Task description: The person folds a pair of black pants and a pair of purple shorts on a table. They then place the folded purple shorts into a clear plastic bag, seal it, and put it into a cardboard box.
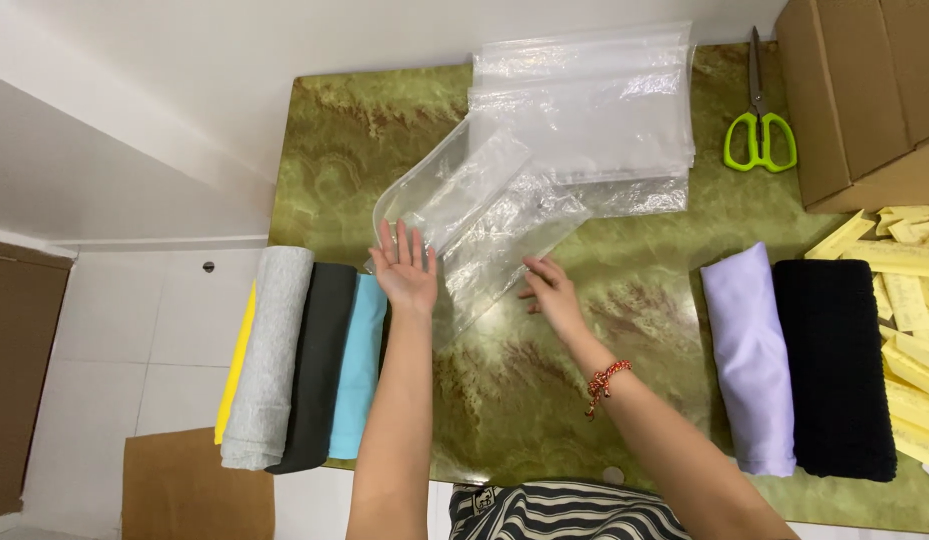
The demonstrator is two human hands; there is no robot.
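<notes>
A clear plastic bag (475, 205) lies crumpled on the green marbled table (525, 390), tilted from upper left to lower right. My left hand (405, 268) is flat with fingers spread at the bag's lower left corner, touching its edge. My right hand (552, 292) rests with fingers extended on the bag's lower right edge; a red braided bracelet (607, 380) is on that wrist. Neither hand grips anything.
A stack of clear bags (595, 100) lies at the back. Green-handled scissors (758, 125) and a cardboard box (865, 90) sit at the right. Rolled garments lie left: grey (270, 360), black (320, 370), light blue (360, 360). Lilac (750, 350) and black (835, 370) rolls and yellow paper slips (910, 300) lie right.
</notes>
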